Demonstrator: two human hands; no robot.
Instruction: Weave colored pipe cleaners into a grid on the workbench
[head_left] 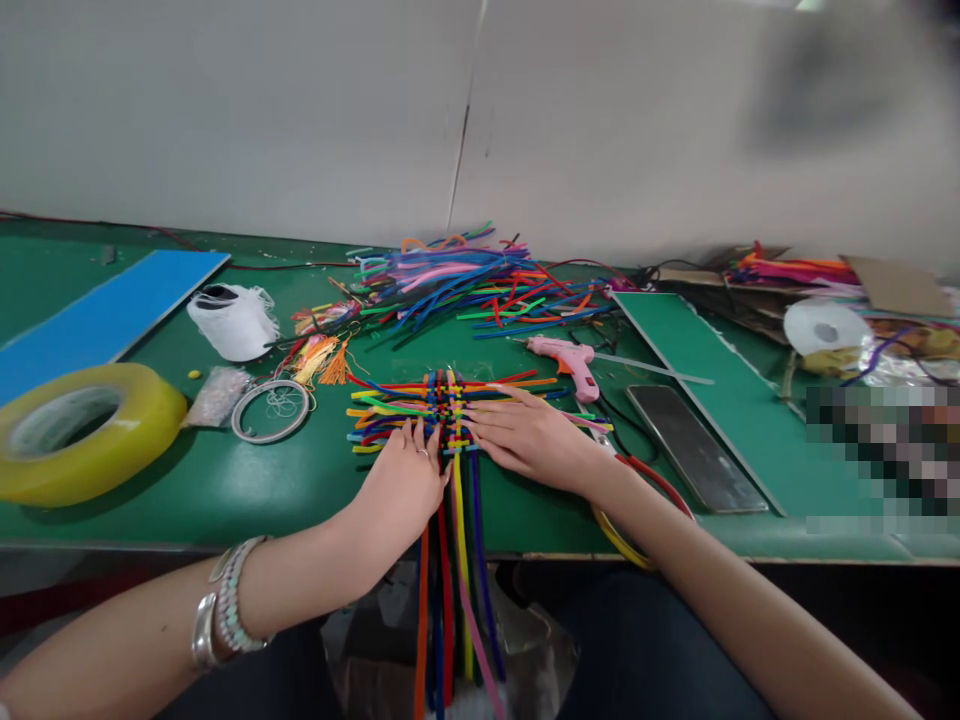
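Observation:
A patch of woven pipe cleaners (450, 392) in many colours lies on the green table, with loose ends sticking out to both sides. Several long strands (460, 560) hang from it over the front edge. My left hand (409, 465), wearing a ring, is at the patch's lower left; its bent fingers press on the strands, and the thumb sits close to the index finger. From the right, my right hand (525, 435) rests on the weave with its fingers stretched out nearly flat. The fingers partly cover the strands beneath them.
Loose pipe cleaners (450, 275) are heaped at the back. A pink glue gun (566, 365), a phone (694, 445) and a green board (697, 380) lie to the right. Leftward are a yellow tape roll (154, 430), a wire coil (238, 420), a white roll (236, 330) and a blue board (112, 310).

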